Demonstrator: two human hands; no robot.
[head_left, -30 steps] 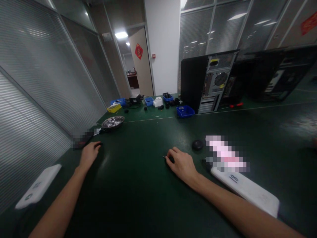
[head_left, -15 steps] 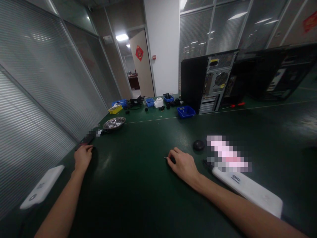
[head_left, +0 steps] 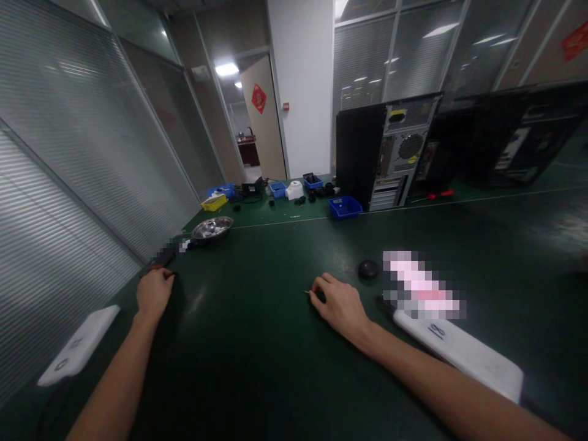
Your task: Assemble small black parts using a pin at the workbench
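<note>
My right hand (head_left: 337, 306) rests on the green table, its fingers closed round a small black-handled tool (head_left: 320, 296) with a thin metal tip that points left. Most of that tool is hidden by the fingers. At the table's left edge, my left hand (head_left: 155, 293) has its fingers drawn together, with a small dark bit showing at the fingertips that I cannot make out. Just beyond it lies a dark, flat object (head_left: 164, 254), partly blurred out.
A black computer mouse (head_left: 368, 269), a blurred pink item and a white power bank-like block (head_left: 459, 349) marked 18 lie right. Another white block (head_left: 80, 346) lies left. Farther back are a metal dish (head_left: 212, 228), a blue bin (head_left: 344, 207) and a computer tower (head_left: 361, 156).
My left hand's fingers have drawn in from a stretched pose, pinching at the fingertips. My right hand with the tool has stayed in place.
</note>
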